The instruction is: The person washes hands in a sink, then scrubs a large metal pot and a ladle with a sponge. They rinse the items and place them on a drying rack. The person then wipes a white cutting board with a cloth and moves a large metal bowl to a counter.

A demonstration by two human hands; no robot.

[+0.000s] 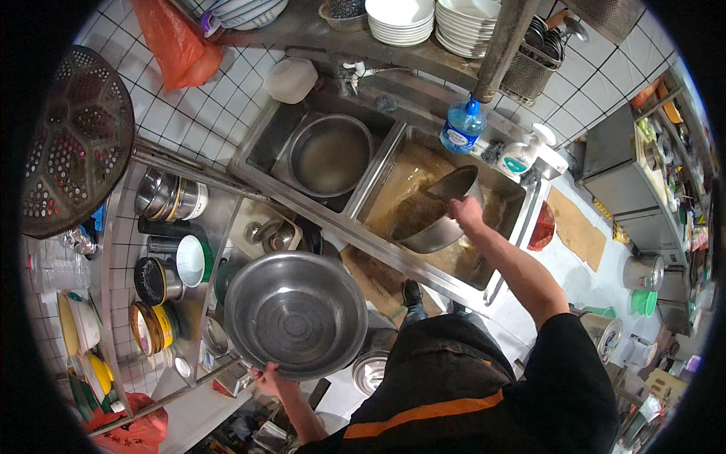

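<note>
My left hand (269, 379) grips the near rim of a wide, empty metal basin (296, 315), held level to the left of my body. With my right hand (466, 212) I hold the rim of a deep metal pot (434, 235), tilted on its side over the right sink compartment (391, 190). Murky brownish water lies in that compartment and partly inside the pot's mouth. In the left sink compartment (272, 136) sits a round metal basin (332, 156) of cloudy water. My fingertips on the far side of both rims are hidden.
A blue soap bottle (462, 127) and a white pump bottle (524, 153) stand at the sink's back edge, near a faucet (357, 74). Stacked white plates (400, 20) sit on the shelf above. Left are a perforated metal disc (76, 142) and a rack (218, 244) of pots and containers.
</note>
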